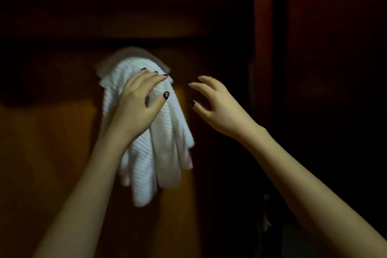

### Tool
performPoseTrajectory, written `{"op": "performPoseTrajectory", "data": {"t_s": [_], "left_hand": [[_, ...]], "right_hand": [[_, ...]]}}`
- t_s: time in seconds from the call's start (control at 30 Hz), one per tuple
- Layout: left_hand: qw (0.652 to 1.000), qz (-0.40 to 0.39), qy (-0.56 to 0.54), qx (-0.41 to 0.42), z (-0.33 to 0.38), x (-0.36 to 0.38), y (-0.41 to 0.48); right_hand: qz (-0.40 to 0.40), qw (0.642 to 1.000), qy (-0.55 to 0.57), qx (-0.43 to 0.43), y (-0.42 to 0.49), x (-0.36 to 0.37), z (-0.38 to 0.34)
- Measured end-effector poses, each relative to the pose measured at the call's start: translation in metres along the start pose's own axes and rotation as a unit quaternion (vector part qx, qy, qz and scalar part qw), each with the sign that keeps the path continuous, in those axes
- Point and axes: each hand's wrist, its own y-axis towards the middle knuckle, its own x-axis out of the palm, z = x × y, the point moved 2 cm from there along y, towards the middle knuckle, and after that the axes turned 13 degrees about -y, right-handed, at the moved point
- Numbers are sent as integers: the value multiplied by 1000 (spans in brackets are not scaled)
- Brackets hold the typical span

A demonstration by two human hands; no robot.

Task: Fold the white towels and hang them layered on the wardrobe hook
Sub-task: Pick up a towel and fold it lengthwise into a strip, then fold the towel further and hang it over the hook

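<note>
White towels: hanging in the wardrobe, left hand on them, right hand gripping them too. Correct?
No. In the head view the right hand is open beside the white towels, not touching them. The left hand does rest on them.

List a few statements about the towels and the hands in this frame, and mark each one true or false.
1. The white towels hang in front of the dark wooden wardrobe. True.
2. The right hand grips the towels. False: it is open and clear of them, off to their right.
3. The left hand rests on the upper part of the towels. True.
4. The towels lie in a heap on the floor. False: they hang down in long folds.
</note>
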Motion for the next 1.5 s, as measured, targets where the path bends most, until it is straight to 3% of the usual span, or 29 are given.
{"op": "performPoseTrajectory", "data": {"t_s": [0.2,0.37,0.6,0.77,0.97,1.17,1.5], "left_hand": [[993,-89,-73,2,58,107,-83],[968,-200,-151,-5,126,225,-155],[889,-414,-192,38,230,382,-254],[835,-502,-216,60,319,478,-293],[777,-574,-242,89,445,587,-320],[729,-622,-271,95,556,680,-337],[651,-688,-293,131,674,853,-368]], "right_hand": [[-70,985,-95,123,-149,-23,62],[-146,940,-154,266,-280,-21,125],[-269,820,-158,479,-469,-46,220],[-308,727,-161,592,-598,-100,281],[-326,646,-168,670,-729,-178,357],[-339,598,-163,708,-824,-231,410],[-261,519,-129,804,-929,-265,533]]}}
